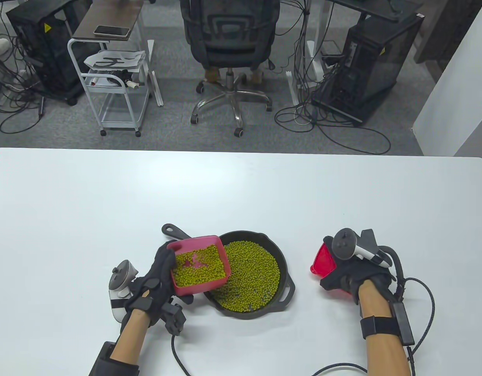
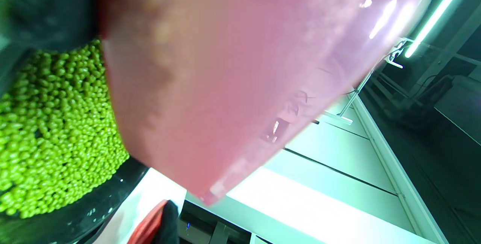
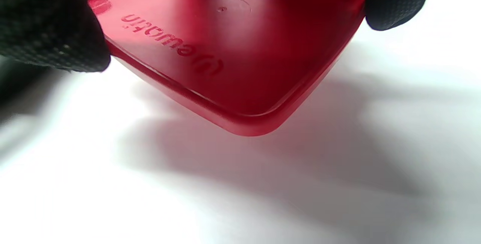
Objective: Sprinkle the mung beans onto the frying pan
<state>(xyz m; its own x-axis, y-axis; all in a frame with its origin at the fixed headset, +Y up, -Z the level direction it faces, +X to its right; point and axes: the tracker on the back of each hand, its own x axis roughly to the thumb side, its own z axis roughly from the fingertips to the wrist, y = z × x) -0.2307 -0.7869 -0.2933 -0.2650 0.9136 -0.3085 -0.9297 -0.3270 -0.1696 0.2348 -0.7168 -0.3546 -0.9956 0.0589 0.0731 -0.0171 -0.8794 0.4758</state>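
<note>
The round black cast-iron frying pan (image 1: 284,274) sits on the white table (image 1: 241,188), its floor covered with green mung beans (image 1: 256,270). Over the pan's left part the left hand (image 1: 156,280) grips a pink square plastic container (image 1: 199,263), tilted and itself still full of beans; the container hides the pan's left rim and the root of the pan's long handle (image 1: 174,231), which juts out to the upper left. In the left wrist view the container's pink underside (image 2: 240,67) blocks most of the frame, with the beans in the pan beside it. Well to the right of the pan, the right hand (image 1: 356,280) holds a red square plastic lid (image 1: 323,262), fingers (image 3: 49,29) pinching opposite edges; the lid seems lifted just above the table, though the blur leaves that uncertain. Beyond the table stand a black office chair (image 1: 229,39) and a white cart (image 1: 115,86).
</note>
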